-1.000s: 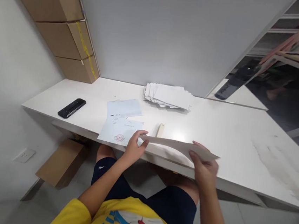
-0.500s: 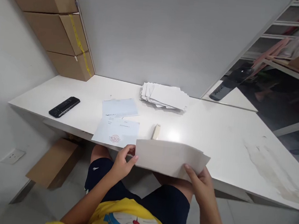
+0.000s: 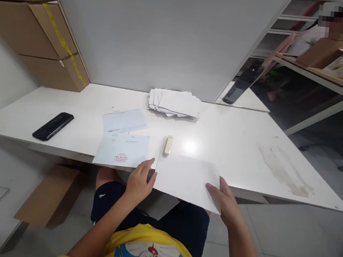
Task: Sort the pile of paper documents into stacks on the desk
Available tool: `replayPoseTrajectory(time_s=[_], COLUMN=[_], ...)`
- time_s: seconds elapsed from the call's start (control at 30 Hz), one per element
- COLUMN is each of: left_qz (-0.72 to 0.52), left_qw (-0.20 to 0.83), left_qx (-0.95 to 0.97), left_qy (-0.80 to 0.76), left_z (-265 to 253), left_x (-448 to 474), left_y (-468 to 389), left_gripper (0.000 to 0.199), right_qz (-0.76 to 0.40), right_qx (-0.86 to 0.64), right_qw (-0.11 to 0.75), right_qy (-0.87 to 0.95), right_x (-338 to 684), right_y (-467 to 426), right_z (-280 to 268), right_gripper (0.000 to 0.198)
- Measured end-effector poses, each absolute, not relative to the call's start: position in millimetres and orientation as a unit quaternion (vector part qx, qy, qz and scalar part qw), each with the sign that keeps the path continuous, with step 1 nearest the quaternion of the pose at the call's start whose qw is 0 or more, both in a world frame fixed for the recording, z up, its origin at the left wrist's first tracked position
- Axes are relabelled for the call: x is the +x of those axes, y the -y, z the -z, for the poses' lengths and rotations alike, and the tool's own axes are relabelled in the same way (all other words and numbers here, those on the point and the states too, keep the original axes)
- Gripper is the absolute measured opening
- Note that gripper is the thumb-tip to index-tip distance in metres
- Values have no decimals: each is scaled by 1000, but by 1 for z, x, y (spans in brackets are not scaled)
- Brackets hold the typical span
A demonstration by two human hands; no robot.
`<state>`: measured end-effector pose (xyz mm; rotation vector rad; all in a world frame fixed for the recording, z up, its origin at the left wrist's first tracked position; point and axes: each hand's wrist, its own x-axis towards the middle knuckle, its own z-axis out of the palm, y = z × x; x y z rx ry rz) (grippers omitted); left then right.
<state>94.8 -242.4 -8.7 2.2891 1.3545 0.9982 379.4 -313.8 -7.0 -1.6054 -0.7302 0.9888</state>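
A plain grey panel [image 3: 168, 35] rises behind the long white desk [image 3: 234, 138], whose top bears a brownish smear toward its right end. Stacked cardboard boxes [image 3: 54, 72] stand at the back left, a strip of yellow tape [image 3: 63, 43] down their side; any marks on it are too small to read. Another cardboard box [image 3: 45, 193] sits on the floor below. The person wears a yellow shirt [image 3: 140, 230] printed with a blue-and-white cartoon face with a red nose, and dark navy shorts [image 3: 110, 199] with a small white logo.

The white sheet of paper [image 3: 185, 178] lies at the desk's front edge, its near side jutting past it. Its visible face is blank, smooth and rectangular. The right hand [image 3: 228, 202] grips its right end, thumb on top. The left hand [image 3: 140, 182] is loosely spread beside its left edge; whether it touches is unclear.

Farther back is an uneven pile of white papers [image 3: 175, 103]. Left of the sheet, two pale-blue printed papers [image 3: 123, 150] overlap, the nearer bearing a round red stamp; their small print is illegible. Lettering on the dark bottle [image 3: 239, 86] at the right cannot be made out either. A black phone [image 3: 53, 126] rests far left, and a small cream-coloured block [image 3: 168, 145] just behind the sheet.
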Motion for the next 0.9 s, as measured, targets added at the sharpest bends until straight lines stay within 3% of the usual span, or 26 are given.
replayPoseTrajectory(time_s=[0.13,0.27,0.6,0.9], left_qz=[-296,-262,-265,-296], left_qw=[93,28,29,-19], left_qx=[870,878,859,856], left_qy=[-383,-401,-437,-424], left_z=[-1,-8,35,34], left_x=[114,134,157,158], left_y=[210,190,197,210], left_gripper=[54,56,48,49], right_qz=[-454,-453,-448,-179], right_qx=[-674,-663,-656,-730], right_qw=[526,537,535,343], right_qy=[252,259,289,564], right_x=[390,393,406,414], right_y=[308,306,306,277], right_z=[9,7,15,-25], right_gripper=[55,59,69,60])
